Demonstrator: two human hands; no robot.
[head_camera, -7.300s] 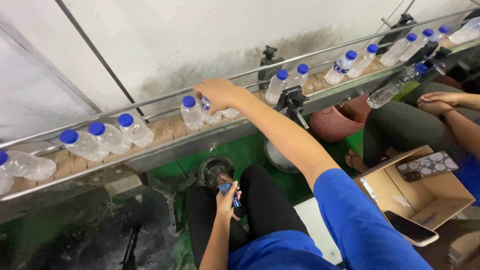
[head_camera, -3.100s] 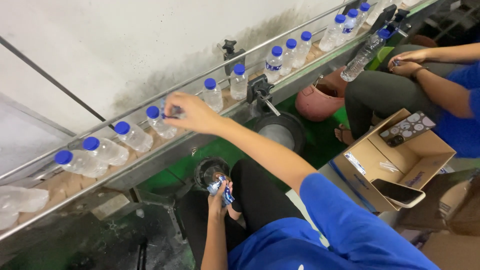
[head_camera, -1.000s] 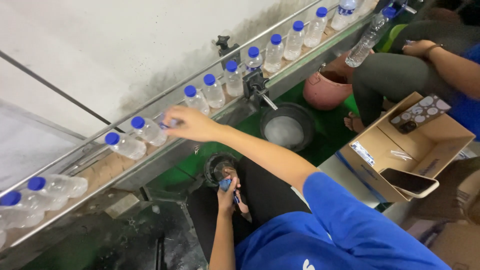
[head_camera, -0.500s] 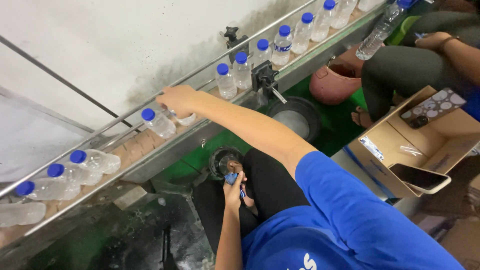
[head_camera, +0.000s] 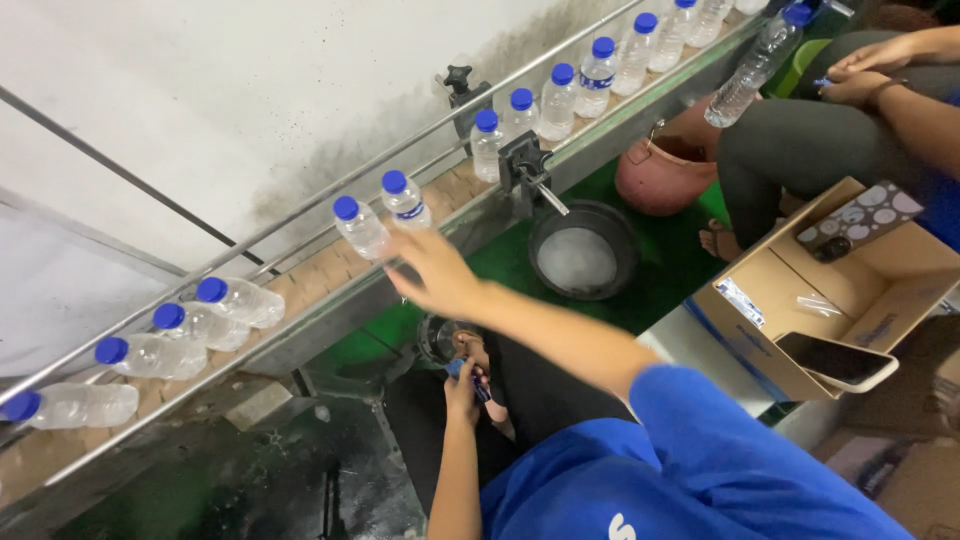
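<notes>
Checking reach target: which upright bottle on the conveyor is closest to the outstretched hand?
The leftmost upright bottle, just above the right hand; the rest stand farther right.

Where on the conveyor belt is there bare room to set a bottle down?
Bare belt lies between the fallen bottles and the two standing bottles by the right hand, and again before the bracket. Beyond it, the bottle queue is crowded.

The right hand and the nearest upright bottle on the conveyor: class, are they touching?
Cannot tell. In the head view the right hand is motion-blurred just below the nearest upright bottle, and its fingers overlap the bottle's base, so neither contact nor gap shows.
</notes>
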